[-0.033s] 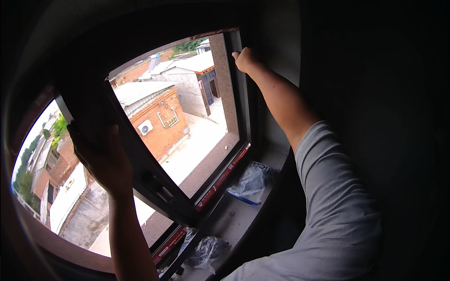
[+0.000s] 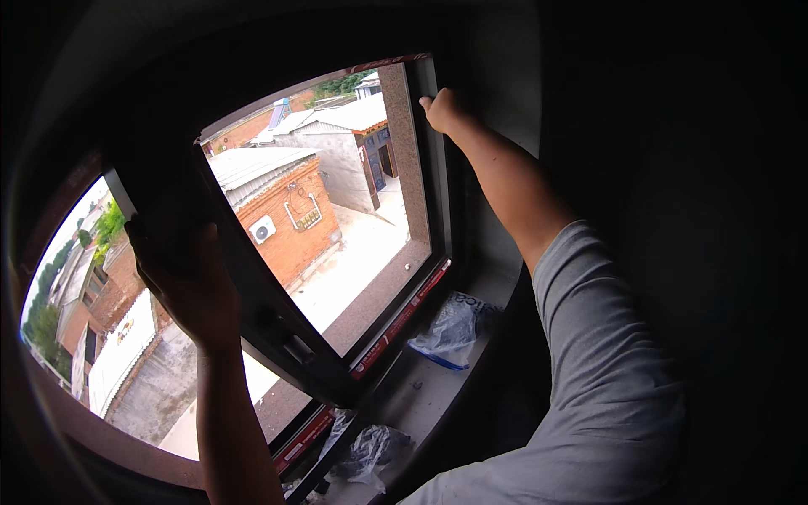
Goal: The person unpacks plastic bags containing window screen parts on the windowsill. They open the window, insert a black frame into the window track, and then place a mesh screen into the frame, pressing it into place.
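Observation:
In front of me is a dark window frame [image 2: 439,185] with a dark, broad vertical sash post [image 2: 252,278] between its two openings. My left hand [image 2: 187,286] is closed around this post, its fingers at the left edge and its thumb toward the right; shadow hides much of the grip. Stretched up to the far right, my right hand [image 2: 443,111] grips the frame's upright near the top corner. Its thumb shows against the frame, while the other fingers are hidden. A small latch recess [image 2: 296,347] sits low on the post.
On the inner sill [image 2: 412,396] lie a clear plastic bag [image 2: 450,332] with a blue edge and crumpled clear plastic [image 2: 374,450]. Red printed tape [image 2: 400,320] runs along the lower track. Outside, below, stand a brick building [image 2: 295,219] and a paved yard.

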Demonstrator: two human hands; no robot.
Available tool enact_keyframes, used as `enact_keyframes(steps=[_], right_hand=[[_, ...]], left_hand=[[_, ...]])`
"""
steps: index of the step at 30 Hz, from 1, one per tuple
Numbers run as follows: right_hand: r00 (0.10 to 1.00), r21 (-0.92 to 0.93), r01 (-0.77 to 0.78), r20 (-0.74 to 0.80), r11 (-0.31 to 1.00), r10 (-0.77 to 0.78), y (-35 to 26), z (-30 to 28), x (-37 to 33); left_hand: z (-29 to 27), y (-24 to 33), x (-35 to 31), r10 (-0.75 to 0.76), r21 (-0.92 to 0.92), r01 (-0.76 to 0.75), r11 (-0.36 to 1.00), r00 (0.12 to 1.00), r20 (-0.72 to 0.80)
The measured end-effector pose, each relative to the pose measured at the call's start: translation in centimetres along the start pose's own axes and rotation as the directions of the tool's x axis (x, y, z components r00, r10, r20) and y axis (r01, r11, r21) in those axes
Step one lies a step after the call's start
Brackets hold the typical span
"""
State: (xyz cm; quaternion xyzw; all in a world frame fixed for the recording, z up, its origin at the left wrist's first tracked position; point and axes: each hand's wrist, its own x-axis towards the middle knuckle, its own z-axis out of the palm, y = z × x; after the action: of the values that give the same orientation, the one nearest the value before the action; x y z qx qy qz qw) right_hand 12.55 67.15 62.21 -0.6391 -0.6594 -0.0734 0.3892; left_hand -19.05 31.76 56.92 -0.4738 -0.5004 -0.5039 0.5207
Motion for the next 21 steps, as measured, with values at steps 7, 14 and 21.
enact_keyframes(steps=[7, 14, 21], right_hand=[[0.994, 0.09, -0.033, -0.104, 0.995, 0.042, -0.1, 0.4, -1.4], [0.988, 0.32, -0.055, -0.118, 0.946, 0.097, 4.0, 2.0, -0.1], [0.998, 0.134, -0.043, -0.03, 0.99, 0.048, 6.0, -4.9, -3.1]], left_hand=[[-0.1, 0.1, -0.1, 0.041, -0.019, -0.041, 0.999, 0.999, -0.015], [0.8, 0.1, 0.1, 0.105, -0.051, -0.108, 0.993, 0.993, -0.059], [0.0, -1.1, 0.6, 0.187, -0.004, -0.187, 0.982, 0.982, -0.024]])
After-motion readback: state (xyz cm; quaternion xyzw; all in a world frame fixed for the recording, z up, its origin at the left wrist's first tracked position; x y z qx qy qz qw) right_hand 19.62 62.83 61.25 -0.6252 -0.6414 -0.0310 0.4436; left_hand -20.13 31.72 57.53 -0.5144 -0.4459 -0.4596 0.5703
